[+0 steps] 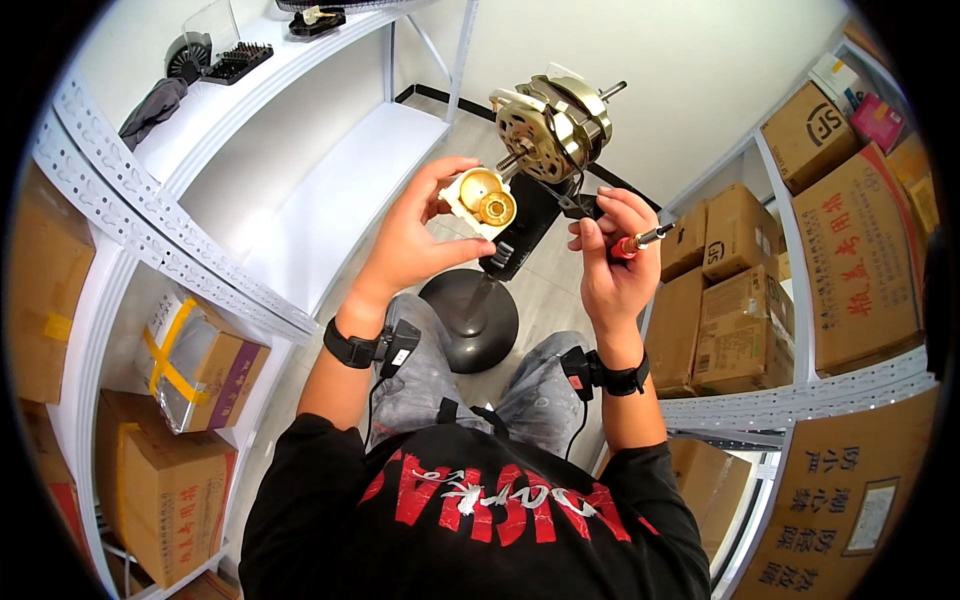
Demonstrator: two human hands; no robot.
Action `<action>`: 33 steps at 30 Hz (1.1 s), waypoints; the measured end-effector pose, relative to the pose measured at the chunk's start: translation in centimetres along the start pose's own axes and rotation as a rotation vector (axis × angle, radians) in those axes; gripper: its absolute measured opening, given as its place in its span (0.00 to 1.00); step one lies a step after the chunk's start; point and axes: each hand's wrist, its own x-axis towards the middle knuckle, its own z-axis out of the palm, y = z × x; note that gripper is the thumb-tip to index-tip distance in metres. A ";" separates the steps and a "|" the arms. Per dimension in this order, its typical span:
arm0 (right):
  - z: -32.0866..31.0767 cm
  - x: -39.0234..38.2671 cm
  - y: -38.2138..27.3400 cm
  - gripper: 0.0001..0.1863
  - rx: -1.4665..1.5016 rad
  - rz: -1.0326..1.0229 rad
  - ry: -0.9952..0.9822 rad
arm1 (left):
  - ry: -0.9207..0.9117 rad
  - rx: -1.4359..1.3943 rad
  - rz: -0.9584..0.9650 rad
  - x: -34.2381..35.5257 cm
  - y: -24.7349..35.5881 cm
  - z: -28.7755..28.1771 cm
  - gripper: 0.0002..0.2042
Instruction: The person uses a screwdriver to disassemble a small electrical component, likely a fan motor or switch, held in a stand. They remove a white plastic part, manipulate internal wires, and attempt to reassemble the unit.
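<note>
Two bare hands in the head view. We note the left hand (425, 228), fingers gripping a cream gearbox (462, 210), its yellow gears (497, 208) exposed, just beside the motor (555, 130). The motor sits atop a black stand (490, 340); whether its shaft (512, 160) touches the gearbox, we cannot tell. We find the right hand (622, 255) below and right of the motor, fingers curled on a red screwdriver (625, 248), tip pointing right. Its fingertips are by a black clip (576, 206); contact unclear to us. Cartons (740, 325) stand on shelves (320, 215) both sides.
</note>
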 end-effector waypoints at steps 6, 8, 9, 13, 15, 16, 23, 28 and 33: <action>-0.3 0.0 -0.8 0.12 -0.004 0.092 -0.049 | 0.114 -0.200 0.008 0.5 -1.2 -0.3 0.28; -0.2 0.0 -1.0 0.12 -0.004 0.100 -0.073 | 0.134 -0.254 -0.032 0.7 -1.2 -0.3 0.28; -0.2 0.1 -1.2 0.12 -0.003 0.103 -0.086 | 0.145 -0.280 -0.052 0.8 -1.2 -0.3 0.28; -0.4 -0.2 -0.9 0.12 -0.108 0.070 -0.099 | 0.108 -0.313 -0.035 1.1 -1.4 -0.9 0.30; -0.8 -0.7 -1.0 0.12 -0.151 0.081 -0.118 | 0.087 -0.326 -0.076 0.8 -1.0 -1.2 0.34; -1.2 -1.0 -1.1 0.12 -0.143 0.090 -0.121 | 0.081 -0.299 -0.064 0.7 -1.2 -1.1 0.37; -3.2 -3.6 0.3 0.09 0.011 0.185 -0.106 | -0.068 -0.177 -0.088 -0.6 0.0 -1.7 0.38; -5.4 -5.4 2.4 0.05 0.011 0.303 -0.205 | 0.006 -0.144 -0.130 -1.9 0.0 -3.7 0.28; -6.7 -6.8 4.7 0.02 -0.087 0.456 -0.444 | 0.279 -0.073 -0.208 -3.6 -1.5 -7.5 0.06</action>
